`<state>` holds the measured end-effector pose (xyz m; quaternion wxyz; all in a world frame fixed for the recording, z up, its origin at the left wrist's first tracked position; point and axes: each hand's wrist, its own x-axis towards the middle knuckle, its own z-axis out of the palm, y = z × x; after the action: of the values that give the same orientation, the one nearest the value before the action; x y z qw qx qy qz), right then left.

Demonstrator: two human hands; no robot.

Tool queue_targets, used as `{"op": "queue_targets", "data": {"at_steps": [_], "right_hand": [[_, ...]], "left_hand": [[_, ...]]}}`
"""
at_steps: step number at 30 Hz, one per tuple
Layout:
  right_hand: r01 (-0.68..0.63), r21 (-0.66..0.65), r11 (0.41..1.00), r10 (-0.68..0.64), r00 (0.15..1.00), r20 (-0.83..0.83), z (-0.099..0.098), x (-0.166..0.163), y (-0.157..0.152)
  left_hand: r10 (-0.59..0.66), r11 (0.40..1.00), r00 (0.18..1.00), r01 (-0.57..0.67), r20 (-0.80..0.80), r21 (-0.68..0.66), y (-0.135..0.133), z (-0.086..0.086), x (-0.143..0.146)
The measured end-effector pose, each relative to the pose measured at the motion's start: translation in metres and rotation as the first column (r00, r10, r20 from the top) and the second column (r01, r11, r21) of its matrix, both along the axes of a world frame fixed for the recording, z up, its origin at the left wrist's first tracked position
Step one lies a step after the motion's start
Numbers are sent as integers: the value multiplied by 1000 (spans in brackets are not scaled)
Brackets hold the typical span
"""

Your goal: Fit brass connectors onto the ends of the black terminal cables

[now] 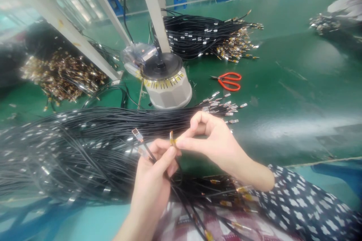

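Head view. The taped connector (171,138) stood upright above the worktop's (296,83) near edge, held between thumb and fingers of the left hand (154,175). Right hand (219,141): fingers pinched narrow on its amber tape. A bare connector (137,134) on a black cable (148,152) also poked out of the left grip.

Handling, my judgement: light; cable springy, its jacket a little slick; metal tip stiff, the joint behind it probably fragile. Best held just behind the connector, without bending there.

Count: two connectors at the left hand; one tape dispenser (169,92), left of the worktop's middle; one pair of red-handled scissors (230,81), midway between far and near edges. Two main cable bundles: one along the near-left edge (127,120), one toward the far edge (195,37). Single cables overlapped too much to count.
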<state>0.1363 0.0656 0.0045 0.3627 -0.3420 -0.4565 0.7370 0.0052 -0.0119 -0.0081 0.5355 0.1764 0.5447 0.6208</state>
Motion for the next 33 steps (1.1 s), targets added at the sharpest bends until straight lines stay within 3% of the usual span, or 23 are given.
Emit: {"op": "queue_targets", "data": {"at_steps": [12,20,26,33], "right_hand": [[27,71,997,-30,998,54,-1,-3,1],[-1,31,1000,2,999,-38,0,-7,1],[-21,25,999,21,1000,-7,-6,-5,5],[-164,-7,986,164,986,-4,-11,1,18]], "left_hand": [[-27,1000,1000,26,-15,-9,0,0,0],[-57,998,998,57,27,-3,0,-1,-1],[-95,995,995,95,34,-11,1,-3,-1],[-224,973,974,225,20,-47,2,-2,-4]]}}
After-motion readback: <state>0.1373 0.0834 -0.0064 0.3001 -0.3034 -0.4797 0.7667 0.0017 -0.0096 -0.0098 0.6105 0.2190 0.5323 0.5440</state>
